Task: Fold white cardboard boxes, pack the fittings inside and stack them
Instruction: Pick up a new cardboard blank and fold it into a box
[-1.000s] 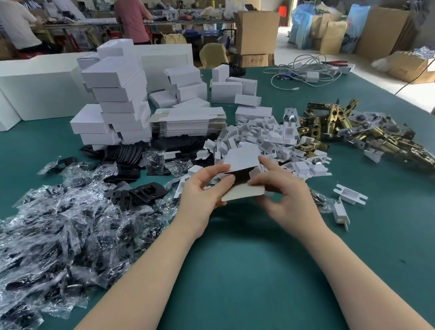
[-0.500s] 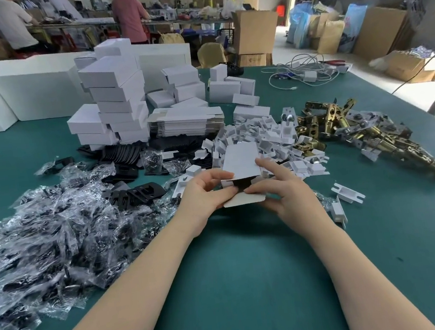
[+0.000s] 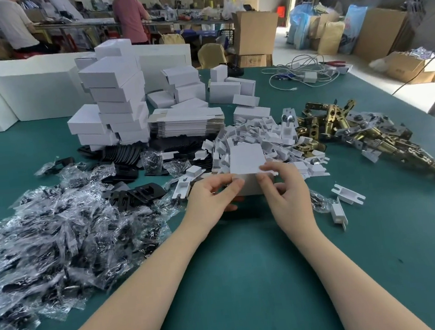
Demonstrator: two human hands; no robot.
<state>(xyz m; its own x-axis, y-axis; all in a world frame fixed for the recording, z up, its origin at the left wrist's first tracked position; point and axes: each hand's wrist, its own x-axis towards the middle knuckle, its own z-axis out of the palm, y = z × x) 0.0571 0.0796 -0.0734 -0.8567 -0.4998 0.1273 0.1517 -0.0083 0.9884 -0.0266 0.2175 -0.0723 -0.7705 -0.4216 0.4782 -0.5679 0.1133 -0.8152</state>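
A small white cardboard box (image 3: 247,161) stands on the green table (image 3: 250,282) in front of me, its lid flap raised toward the back. My left hand (image 3: 212,201) grips its left side with curled fingers. My right hand (image 3: 284,187) pinches the lid's front edge and right side. The box's inside is hidden. Behind it lie a heap of white cardboard inserts (image 3: 267,138), brass latch fittings (image 3: 369,135) to the right, a pile of flat box blanks (image 3: 187,122) and a stack of folded white boxes (image 3: 115,100).
Bagged black parts in clear plastic (image 3: 44,236) cover the table's left. Loose black plates (image 3: 139,194) lie near my left hand. Two white inserts (image 3: 345,199) sit at the right. White foam blocks (image 3: 2,98), cables (image 3: 301,75) and two people at benches are farther back.
The box was open with a dark part showing inside; the lid has swung up and forward, and both hands have shifted onto its front edge and sides.
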